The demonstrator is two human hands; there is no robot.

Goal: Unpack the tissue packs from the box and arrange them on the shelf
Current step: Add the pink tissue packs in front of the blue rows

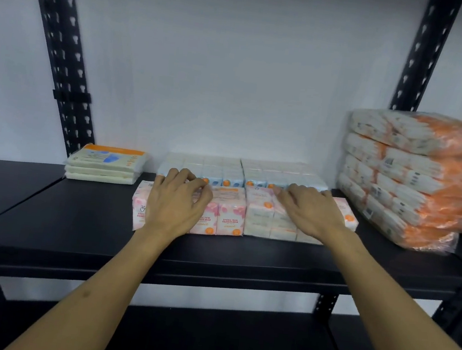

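On the black shelf (74,223) several stacks stand; my left hand (177,197) grips one pink pack (227,217), my right hand (310,210) lies flat on another (259,215); box unseen.

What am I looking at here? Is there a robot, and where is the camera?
No robot: a person works with bare hands, filmed by a camera worn on their head, looking forward and down. On the black metal shelf lie two pink plastic-wrapped mini tissue packs side by side. The left hand rests with curled fingers on the left pink pack; the right hand lies flatter on the right pink pack. Behind them sit pale blue-and-white tissue packs. At left is a small stack of flat cream packs; at right, a tall stack of orange-and-white bundles.
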